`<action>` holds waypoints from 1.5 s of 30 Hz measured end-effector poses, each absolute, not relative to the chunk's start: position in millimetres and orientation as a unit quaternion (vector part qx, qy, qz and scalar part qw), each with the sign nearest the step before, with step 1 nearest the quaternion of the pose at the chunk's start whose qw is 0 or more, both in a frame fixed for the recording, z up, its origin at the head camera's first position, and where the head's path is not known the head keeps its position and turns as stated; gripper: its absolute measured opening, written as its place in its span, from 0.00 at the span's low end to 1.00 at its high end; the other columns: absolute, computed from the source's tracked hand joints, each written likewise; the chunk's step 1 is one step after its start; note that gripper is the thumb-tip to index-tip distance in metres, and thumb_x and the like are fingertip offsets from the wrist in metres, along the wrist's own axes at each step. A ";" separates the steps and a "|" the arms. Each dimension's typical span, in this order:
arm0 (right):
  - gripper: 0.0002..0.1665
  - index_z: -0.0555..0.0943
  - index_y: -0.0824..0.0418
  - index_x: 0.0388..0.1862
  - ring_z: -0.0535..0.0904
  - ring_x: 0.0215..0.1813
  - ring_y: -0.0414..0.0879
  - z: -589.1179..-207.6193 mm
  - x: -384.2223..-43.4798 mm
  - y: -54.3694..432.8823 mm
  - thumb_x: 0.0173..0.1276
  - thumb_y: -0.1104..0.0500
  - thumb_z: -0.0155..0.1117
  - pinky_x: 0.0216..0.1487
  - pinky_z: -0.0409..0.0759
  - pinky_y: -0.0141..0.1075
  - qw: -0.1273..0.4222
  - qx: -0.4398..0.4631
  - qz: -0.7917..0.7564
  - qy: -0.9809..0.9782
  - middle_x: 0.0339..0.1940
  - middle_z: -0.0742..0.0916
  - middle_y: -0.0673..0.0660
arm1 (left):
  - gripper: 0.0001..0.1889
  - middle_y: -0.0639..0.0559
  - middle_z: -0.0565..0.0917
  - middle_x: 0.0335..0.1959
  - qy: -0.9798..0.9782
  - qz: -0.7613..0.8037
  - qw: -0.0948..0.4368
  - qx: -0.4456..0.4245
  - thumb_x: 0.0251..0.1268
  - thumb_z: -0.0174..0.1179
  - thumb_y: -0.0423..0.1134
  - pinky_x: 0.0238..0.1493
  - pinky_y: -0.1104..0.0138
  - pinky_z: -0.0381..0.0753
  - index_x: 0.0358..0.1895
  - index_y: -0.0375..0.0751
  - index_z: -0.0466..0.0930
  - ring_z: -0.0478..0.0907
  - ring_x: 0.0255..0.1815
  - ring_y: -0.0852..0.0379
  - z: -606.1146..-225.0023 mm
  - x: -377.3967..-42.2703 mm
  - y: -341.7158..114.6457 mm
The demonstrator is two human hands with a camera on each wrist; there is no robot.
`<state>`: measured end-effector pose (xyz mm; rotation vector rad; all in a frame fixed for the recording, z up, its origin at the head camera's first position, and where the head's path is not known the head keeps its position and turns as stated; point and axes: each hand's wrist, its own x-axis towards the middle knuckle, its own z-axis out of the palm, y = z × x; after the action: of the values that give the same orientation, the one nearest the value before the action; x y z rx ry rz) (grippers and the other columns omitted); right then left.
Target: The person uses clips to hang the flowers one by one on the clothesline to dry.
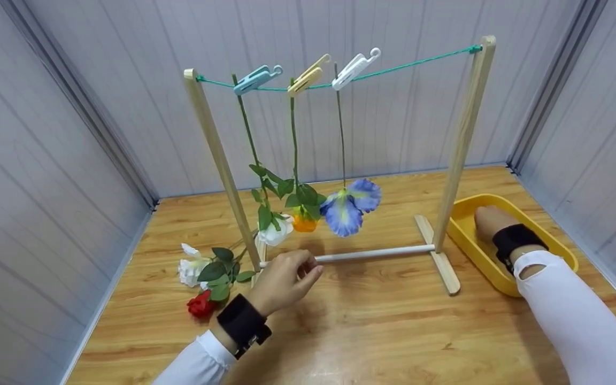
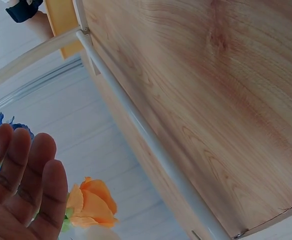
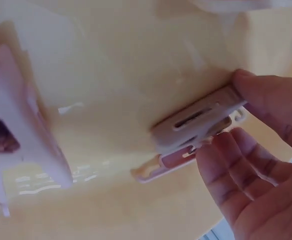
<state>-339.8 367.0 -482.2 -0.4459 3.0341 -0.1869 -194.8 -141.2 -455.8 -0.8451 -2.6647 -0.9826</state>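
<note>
My right hand (image 1: 492,220) reaches into the yellow tray (image 1: 472,261). In the right wrist view its thumb and fingers pinch a pinkish clothespin (image 3: 198,120) at one end. Loosely bent, my left hand (image 1: 285,279) hovers by the rack's low white bar (image 1: 377,253) and holds nothing. Three flowers hang head down from the green cord (image 1: 420,62): a white rose (image 1: 276,231) under a blue clothespin (image 1: 254,80), an orange rose (image 1: 305,220) under a yellow clothespin (image 1: 306,80), and a blue iris (image 1: 344,214) under a white clothespin (image 1: 352,70).
Wooden posts (image 1: 217,144) carry the cord at both sides. On the table at left lie a red rose (image 1: 201,305) and a white flower (image 1: 190,270) with leaves. Another clothespin (image 3: 21,115) lies in the tray. Pale panels (image 1: 393,133) enclose the table.
</note>
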 end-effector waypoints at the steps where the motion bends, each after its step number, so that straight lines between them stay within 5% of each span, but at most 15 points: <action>1: 0.09 0.77 0.65 0.20 0.72 0.27 0.54 -480.4 -340.1 366.9 0.57 0.75 0.59 0.33 0.75 0.48 0.040 -0.144 -0.059 0.987 0.22 0.79 0.58 | 0.08 0.56 0.86 0.32 -0.895 -0.331 0.091 -0.284 0.79 0.66 0.40 0.36 0.71 0.83 0.37 0.46 0.84 0.79 0.31 0.65 -455.7 -195.3 -141.5; 12: 0.16 0.79 0.62 0.15 0.73 0.18 0.44 -451.5 -330.4 364.3 0.63 0.69 0.68 0.27 0.72 0.36 0.083 -0.137 -0.143 0.977 0.11 0.77 0.50 | 0.07 0.57 0.85 0.32 -0.891 -0.336 0.089 -0.292 0.79 0.66 0.38 0.35 0.71 0.82 0.36 0.46 0.85 0.78 0.30 0.66 -456.7 -200.9 -139.4; 18: 0.12 0.83 0.67 0.37 0.82 0.29 0.47 -406.4 -309.4 348.7 0.70 0.59 0.77 0.31 0.80 0.37 0.029 -0.118 -0.241 0.963 0.32 0.89 0.59 | 0.08 0.57 0.85 0.31 -0.887 -0.342 0.093 -0.295 0.79 0.65 0.39 0.35 0.71 0.82 0.36 0.45 0.85 0.77 0.30 0.66 -452.4 -202.5 -138.5; 26: 0.32 0.79 0.77 0.64 0.82 0.39 0.38 -366.5 -270.1 323.4 0.68 0.63 0.80 0.40 0.78 0.23 -0.044 -0.159 -0.293 0.942 0.43 0.90 0.64 | 0.08 0.57 0.86 0.31 -0.884 -0.353 0.088 -0.292 0.81 0.64 0.39 0.35 0.70 0.82 0.37 0.46 0.85 0.78 0.31 0.66 -445.4 -198.4 -136.9; 32: 0.25 0.87 0.72 0.58 0.81 0.38 0.31 -355.9 -241.0 305.1 0.66 0.62 0.83 0.39 0.80 0.22 -0.076 -0.179 -0.323 0.926 0.40 0.91 0.59 | 0.06 0.56 0.86 0.32 -0.876 -0.366 0.098 -0.298 0.80 0.65 0.38 0.35 0.70 0.82 0.39 0.45 0.85 0.78 0.31 0.65 -440.1 -196.5 -131.9; 40: 0.22 0.83 0.73 0.57 0.87 0.41 0.38 -364.1 -223.4 263.3 0.65 0.76 0.77 0.42 0.88 0.28 -0.061 -0.233 -0.532 0.812 0.40 0.90 0.48 | 0.06 0.50 0.87 0.32 -0.853 -0.398 0.095 -0.325 0.80 0.65 0.37 0.36 0.69 0.85 0.41 0.39 0.87 0.80 0.31 0.62 -429.7 -198.8 -108.9; 45: 0.23 0.83 0.69 0.57 0.89 0.44 0.42 -376.4 -213.9 234.0 0.64 0.79 0.74 0.44 0.89 0.30 -0.044 -0.268 -0.609 0.745 0.43 0.91 0.53 | 0.11 0.47 0.91 0.38 -0.838 -0.411 0.084 -0.349 0.82 0.63 0.40 0.40 0.68 0.87 0.51 0.34 0.88 0.85 0.35 0.58 -424.6 -198.5 -91.7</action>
<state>-213.9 234.0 -376.4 -0.8680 2.4091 -1.9690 -198.5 -91.7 -424.6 -1.0418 -2.4996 -1.2277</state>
